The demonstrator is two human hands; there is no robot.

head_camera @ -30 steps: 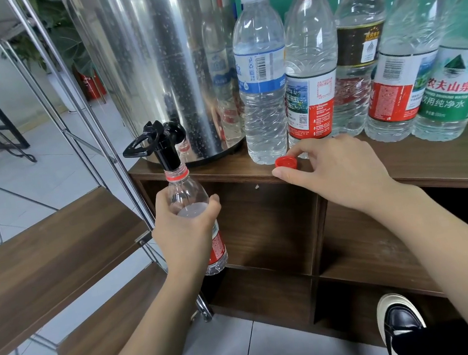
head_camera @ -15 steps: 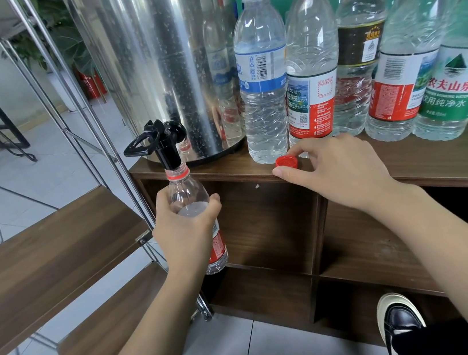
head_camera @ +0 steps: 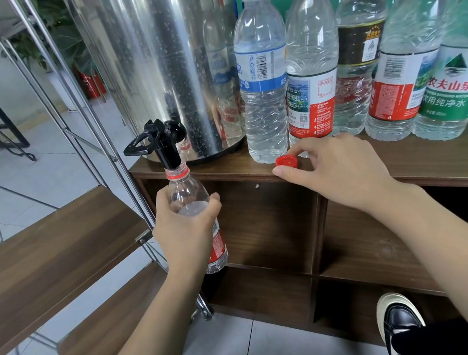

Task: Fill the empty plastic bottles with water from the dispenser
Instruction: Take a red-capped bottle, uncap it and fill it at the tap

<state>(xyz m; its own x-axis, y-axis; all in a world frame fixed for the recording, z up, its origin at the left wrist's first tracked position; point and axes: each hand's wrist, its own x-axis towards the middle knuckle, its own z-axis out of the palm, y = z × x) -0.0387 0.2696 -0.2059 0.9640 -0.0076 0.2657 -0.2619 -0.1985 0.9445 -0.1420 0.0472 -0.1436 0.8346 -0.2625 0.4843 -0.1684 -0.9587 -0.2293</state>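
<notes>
Now the left hand (head_camera: 186,229) grasps the upright bottle (head_camera: 188,195) under the tap (head_camera: 167,150), while the right hand (head_camera: 337,171) pinches the red cap (head_camera: 286,161), lying right of the bottle's mouth.

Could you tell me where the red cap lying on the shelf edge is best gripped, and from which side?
Pinch the cap across its ribbed side wall from above. It lies flat at the shelf edge, with the right hand already around it and bottles close behind, so the top stays free.
</notes>
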